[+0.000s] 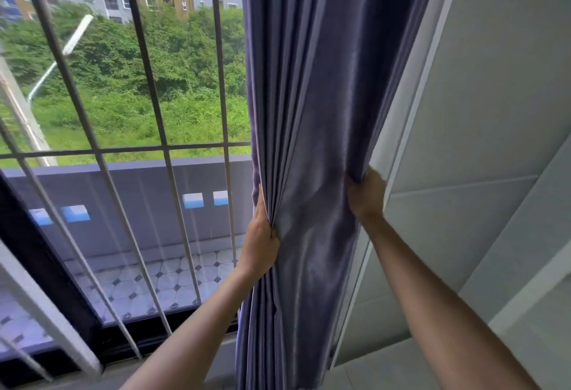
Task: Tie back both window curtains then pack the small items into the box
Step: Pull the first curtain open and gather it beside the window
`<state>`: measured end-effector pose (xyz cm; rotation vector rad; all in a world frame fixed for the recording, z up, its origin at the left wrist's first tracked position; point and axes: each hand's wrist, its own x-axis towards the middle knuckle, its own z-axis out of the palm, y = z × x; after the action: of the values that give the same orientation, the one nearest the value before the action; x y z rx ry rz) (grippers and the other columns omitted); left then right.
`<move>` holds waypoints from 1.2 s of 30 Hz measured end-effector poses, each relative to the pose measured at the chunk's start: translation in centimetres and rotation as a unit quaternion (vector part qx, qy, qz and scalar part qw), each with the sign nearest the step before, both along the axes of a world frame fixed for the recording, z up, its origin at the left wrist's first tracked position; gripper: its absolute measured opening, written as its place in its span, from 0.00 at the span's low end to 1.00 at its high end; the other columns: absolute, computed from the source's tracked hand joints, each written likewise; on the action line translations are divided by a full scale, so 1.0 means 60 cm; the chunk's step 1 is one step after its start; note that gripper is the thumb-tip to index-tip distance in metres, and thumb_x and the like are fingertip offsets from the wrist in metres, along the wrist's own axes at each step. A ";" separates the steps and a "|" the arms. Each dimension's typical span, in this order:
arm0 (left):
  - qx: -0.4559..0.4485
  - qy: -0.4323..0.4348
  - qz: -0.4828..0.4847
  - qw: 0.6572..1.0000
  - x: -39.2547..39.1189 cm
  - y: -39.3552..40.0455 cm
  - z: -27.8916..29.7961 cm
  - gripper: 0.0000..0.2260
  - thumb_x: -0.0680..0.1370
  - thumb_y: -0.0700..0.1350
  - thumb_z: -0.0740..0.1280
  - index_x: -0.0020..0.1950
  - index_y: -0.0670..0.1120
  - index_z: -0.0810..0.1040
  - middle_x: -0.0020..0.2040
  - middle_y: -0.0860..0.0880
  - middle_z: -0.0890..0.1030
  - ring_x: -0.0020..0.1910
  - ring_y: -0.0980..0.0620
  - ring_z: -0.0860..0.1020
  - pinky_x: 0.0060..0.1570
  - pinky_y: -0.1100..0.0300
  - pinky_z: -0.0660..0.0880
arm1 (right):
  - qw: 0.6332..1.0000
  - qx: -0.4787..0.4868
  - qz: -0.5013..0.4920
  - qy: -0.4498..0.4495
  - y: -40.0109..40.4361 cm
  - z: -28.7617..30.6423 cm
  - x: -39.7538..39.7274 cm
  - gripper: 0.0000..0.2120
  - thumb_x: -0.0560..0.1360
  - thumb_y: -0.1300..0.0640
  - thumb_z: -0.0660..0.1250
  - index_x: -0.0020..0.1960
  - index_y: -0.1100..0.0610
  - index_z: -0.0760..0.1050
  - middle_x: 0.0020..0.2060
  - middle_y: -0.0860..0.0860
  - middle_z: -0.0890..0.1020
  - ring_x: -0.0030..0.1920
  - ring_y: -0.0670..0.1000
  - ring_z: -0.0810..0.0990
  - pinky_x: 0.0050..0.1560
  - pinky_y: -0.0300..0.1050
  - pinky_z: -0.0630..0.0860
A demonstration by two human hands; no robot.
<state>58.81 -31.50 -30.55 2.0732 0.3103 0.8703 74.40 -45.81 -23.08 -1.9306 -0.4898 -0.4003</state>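
Note:
A purple curtain (pixel 315 105) hangs bunched in folds at the right side of the window. My left hand (pixel 261 244) grips its left edge, pinching several pleats together. My right hand (pixel 366 195) holds the curtain's right edge, against the white window frame (pixel 411 105). The fabric between my hands is stretched smooth. No tie-back, box or small items are in view.
The window (pixel 123 80) has metal bars (pixel 154 105) across it, with a tiled balcony, trees and buildings beyond. A grey panelled wall (pixel 494 142) fills the right side. The dark window sill (pixel 123 340) runs below the glass.

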 end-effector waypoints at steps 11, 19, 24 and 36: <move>-0.004 -0.003 0.007 1.000 0.004 -0.013 0.004 0.31 0.73 0.27 0.56 0.75 0.41 0.57 0.72 0.42 0.66 0.70 0.48 0.67 0.67 0.56 0.68 | 0.988 -0.119 0.087 0.039 0.054 -0.198 -0.127 0.09 0.78 0.64 0.62 0.43 0.58 0.79 0.36 0.51 0.83 0.36 0.51 0.82 0.42 0.49 0.82; -0.024 -0.007 -0.005 1.000 -0.001 -0.016 0.002 0.25 0.80 0.49 0.55 0.76 0.45 0.56 0.73 0.47 0.65 0.73 0.50 0.63 0.70 0.48 0.65 | 0.978 -0.161 0.128 0.026 0.067 -0.207 -0.173 0.11 0.78 0.60 0.63 0.58 0.61 0.79 0.49 0.55 0.84 0.50 0.56 0.82 0.50 0.40 0.76; -0.052 -0.003 -0.022 0.998 -0.002 -0.027 0.008 0.33 0.78 0.60 0.55 0.78 0.48 0.50 0.76 0.50 0.60 0.75 0.54 0.57 0.73 0.48 0.60 | 0.956 -0.252 0.125 0.078 0.072 -0.245 -0.194 0.11 0.80 0.62 0.58 0.56 0.60 0.78 0.47 0.55 0.84 0.47 0.55 0.83 0.46 0.42 0.78; -0.015 0.023 -0.014 1.000 0.008 -0.041 0.014 0.40 0.72 0.46 0.71 0.77 0.46 0.51 0.74 0.47 0.63 0.72 0.48 0.63 0.68 0.45 0.67 | 0.940 -0.303 0.131 0.089 0.077 -0.256 -0.217 0.11 0.78 0.66 0.55 0.52 0.62 0.77 0.43 0.57 0.82 0.37 0.54 0.76 0.39 0.47 0.75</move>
<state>59.29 -33.94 -29.69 2.0679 0.3163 0.7965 61.37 -41.18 -38.42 -2.4180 -0.8063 0.1207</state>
